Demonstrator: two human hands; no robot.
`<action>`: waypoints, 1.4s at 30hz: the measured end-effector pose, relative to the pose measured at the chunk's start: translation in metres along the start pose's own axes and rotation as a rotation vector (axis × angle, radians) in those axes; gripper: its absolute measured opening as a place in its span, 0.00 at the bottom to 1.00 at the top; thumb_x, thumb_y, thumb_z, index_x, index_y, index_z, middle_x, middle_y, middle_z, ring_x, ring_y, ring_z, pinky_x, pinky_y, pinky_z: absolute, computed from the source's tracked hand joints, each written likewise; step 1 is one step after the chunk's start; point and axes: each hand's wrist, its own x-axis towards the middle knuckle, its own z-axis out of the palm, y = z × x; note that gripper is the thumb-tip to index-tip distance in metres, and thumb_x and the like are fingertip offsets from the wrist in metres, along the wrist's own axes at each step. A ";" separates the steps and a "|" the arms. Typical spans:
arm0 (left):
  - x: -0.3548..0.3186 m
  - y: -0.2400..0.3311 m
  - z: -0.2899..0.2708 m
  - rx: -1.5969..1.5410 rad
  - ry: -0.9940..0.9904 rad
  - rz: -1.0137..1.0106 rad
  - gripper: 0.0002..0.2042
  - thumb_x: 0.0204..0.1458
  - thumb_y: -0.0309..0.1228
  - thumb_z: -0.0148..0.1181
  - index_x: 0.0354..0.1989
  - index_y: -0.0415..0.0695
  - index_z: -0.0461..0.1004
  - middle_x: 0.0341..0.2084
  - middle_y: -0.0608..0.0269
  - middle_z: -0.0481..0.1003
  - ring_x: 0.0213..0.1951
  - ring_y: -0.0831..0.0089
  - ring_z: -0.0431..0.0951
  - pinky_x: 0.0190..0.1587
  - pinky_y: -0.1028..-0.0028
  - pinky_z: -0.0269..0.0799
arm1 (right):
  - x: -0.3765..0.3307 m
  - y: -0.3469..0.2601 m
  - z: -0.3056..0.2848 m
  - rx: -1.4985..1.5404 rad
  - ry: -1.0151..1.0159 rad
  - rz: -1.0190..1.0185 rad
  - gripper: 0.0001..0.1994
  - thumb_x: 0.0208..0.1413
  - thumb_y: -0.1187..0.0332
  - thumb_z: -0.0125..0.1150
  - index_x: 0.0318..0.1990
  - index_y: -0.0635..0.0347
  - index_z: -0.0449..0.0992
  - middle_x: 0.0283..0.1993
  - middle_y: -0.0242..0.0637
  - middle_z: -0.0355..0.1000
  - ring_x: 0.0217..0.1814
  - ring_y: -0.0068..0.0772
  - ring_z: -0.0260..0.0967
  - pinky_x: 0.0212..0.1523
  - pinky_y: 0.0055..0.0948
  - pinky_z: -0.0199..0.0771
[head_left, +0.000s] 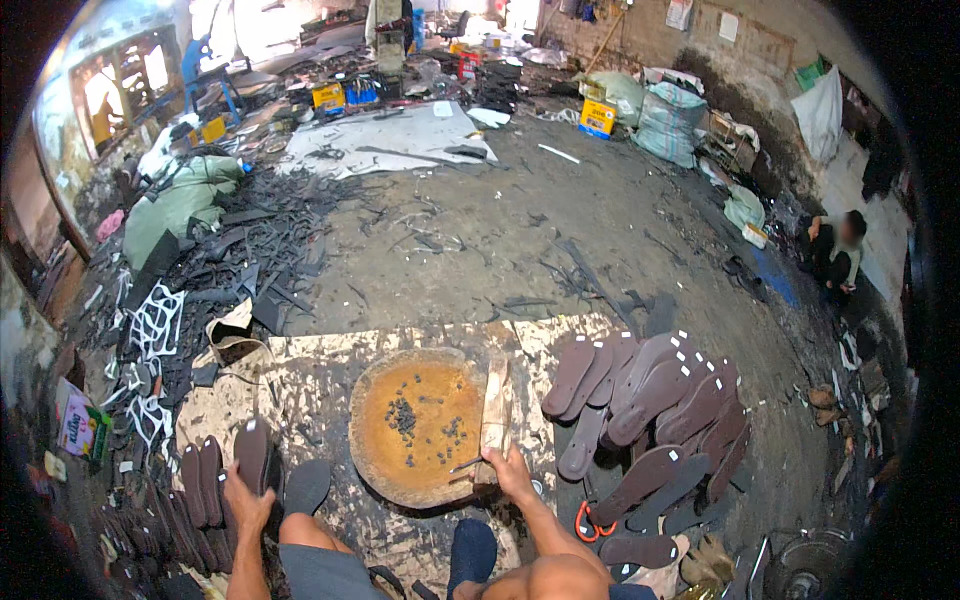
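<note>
My left hand (248, 502) grips a dark brown shoe sole (254, 450) with a small white tag, raised on end at the left. More brown soles (200, 480) stand beside it. A dark grey sole (307, 486) lies to its right. My right hand (510, 474) is closed around a thin dark rod-shaped tool (465, 466) that points left over the rim of a round wooden block (375, 390). Small black bits (402, 418) are scattered on the block's orange-brown top. A pale wooden bar (496, 400) lies along its right edge, touching or very near my right hand.
A heap of tagged brown soles (655, 400) and red-handled scissors (590, 522) lie to the right. Under the block is a stained board (310, 370). Black offcuts (270, 240) and green sacks (180, 205) cover the left floor. A person (838, 250) sits at the far right.
</note>
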 end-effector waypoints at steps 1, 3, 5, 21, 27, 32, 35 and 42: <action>0.017 0.027 0.001 -0.055 0.035 0.112 0.46 0.35 0.32 0.73 0.68 0.40 0.60 0.57 0.39 0.68 0.60 0.42 0.66 0.65 0.51 0.61 | -0.005 0.005 -0.005 0.035 0.006 0.010 0.18 0.62 0.61 0.62 0.51 0.66 0.74 0.42 0.36 0.78 0.46 0.28 0.75 0.47 0.33 0.74; 0.043 0.110 0.000 -0.142 -0.054 0.286 0.43 0.35 0.33 0.72 0.65 0.38 0.64 0.57 0.40 0.70 0.60 0.44 0.68 0.64 0.52 0.62 | -0.004 -0.003 0.001 0.106 -0.014 0.024 0.17 0.63 0.61 0.62 0.51 0.66 0.74 0.42 0.35 0.78 0.46 0.28 0.75 0.48 0.32 0.74; 0.060 0.184 0.024 -0.179 -0.175 0.474 0.43 0.35 0.36 0.74 0.66 0.42 0.65 0.54 0.43 0.71 0.57 0.45 0.69 0.63 0.54 0.64 | -0.005 -0.015 -0.004 0.153 -0.032 0.090 0.17 0.63 0.63 0.61 0.53 0.66 0.72 0.43 0.35 0.77 0.45 0.27 0.74 0.48 0.32 0.74; 0.016 0.245 0.127 -0.067 -0.293 0.859 0.37 0.45 0.50 0.75 0.67 0.60 0.70 0.57 0.52 0.68 0.55 0.51 0.68 0.56 0.53 0.65 | -0.012 -0.013 -0.009 0.289 -0.025 0.081 0.20 0.63 0.65 0.60 0.57 0.68 0.67 0.47 0.39 0.75 0.41 0.31 0.76 0.43 0.31 0.80; -0.015 0.249 0.106 -0.060 -0.237 0.905 0.35 0.47 0.55 0.70 0.66 0.62 0.72 0.54 0.55 0.69 0.52 0.54 0.67 0.53 0.54 0.63 | -0.042 -0.050 -0.008 0.125 0.159 -0.016 0.25 0.64 0.63 0.62 0.62 0.68 0.65 0.55 0.40 0.73 0.52 0.30 0.70 0.56 0.32 0.71; -0.054 0.244 0.110 -0.064 -0.398 0.860 0.33 0.48 0.54 0.70 0.65 0.62 0.73 0.54 0.55 0.70 0.53 0.53 0.67 0.53 0.54 0.63 | -0.056 -0.063 -0.014 0.117 0.165 -0.116 0.24 0.64 0.64 0.60 0.62 0.68 0.65 0.54 0.40 0.72 0.54 0.28 0.70 0.56 0.29 0.71; -0.046 0.248 0.108 -0.064 -0.380 0.833 0.33 0.48 0.53 0.70 0.65 0.61 0.73 0.56 0.55 0.69 0.55 0.52 0.67 0.55 0.53 0.62 | -0.061 -0.068 -0.012 0.078 0.079 -0.062 0.25 0.64 0.63 0.61 0.62 0.67 0.64 0.54 0.41 0.72 0.53 0.28 0.71 0.56 0.30 0.71; -0.084 0.290 0.094 -0.437 -0.843 0.723 0.23 0.56 0.44 0.68 0.56 0.45 0.77 0.42 0.46 0.79 0.43 0.45 0.78 0.46 0.58 0.75 | -0.069 -0.097 0.022 -0.528 -0.080 0.002 0.34 0.60 0.56 0.67 0.65 0.70 0.60 0.45 0.59 0.79 0.49 0.54 0.80 0.49 0.46 0.77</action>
